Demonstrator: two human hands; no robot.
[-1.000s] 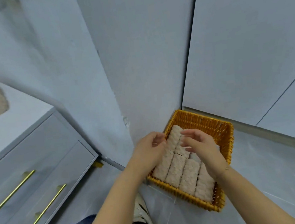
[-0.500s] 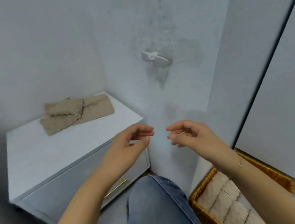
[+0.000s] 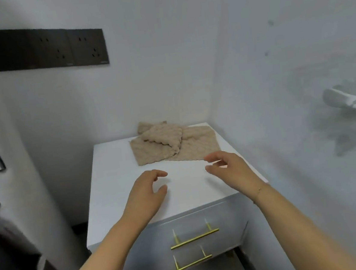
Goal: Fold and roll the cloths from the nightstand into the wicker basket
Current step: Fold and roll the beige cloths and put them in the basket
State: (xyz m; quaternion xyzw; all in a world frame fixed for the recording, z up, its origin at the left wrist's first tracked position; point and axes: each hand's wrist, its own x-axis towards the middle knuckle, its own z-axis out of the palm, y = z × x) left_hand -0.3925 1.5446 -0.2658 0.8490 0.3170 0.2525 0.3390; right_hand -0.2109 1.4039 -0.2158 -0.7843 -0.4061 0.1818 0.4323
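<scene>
A loose heap of beige textured cloths (image 3: pixel 171 142) lies at the back of the white nightstand (image 3: pixel 120 186), one crumpled piece on top of flatter ones. My left hand (image 3: pixel 145 193) hovers above the bare front of the top, fingers loosely curled and holding nothing. My right hand (image 3: pixel 233 169) reaches forward with relaxed fingers, its fingertips just short of the cloths' near right corner, also empty. The wicker basket is out of view.
The nightstand stands in a corner, walls behind and to its right. Two drawers with brass handles (image 3: pixel 194 237) face me. A dark socket panel (image 3: pixel 45 48) is on the wall at the upper left. A white fitting (image 3: pixel 352 104) juts from the right wall.
The view swung from the basket on the floor up and left to the nightstand. Both hands left the rolled cloths in the basket and now reach over the nightstand top toward the cloth heap.
</scene>
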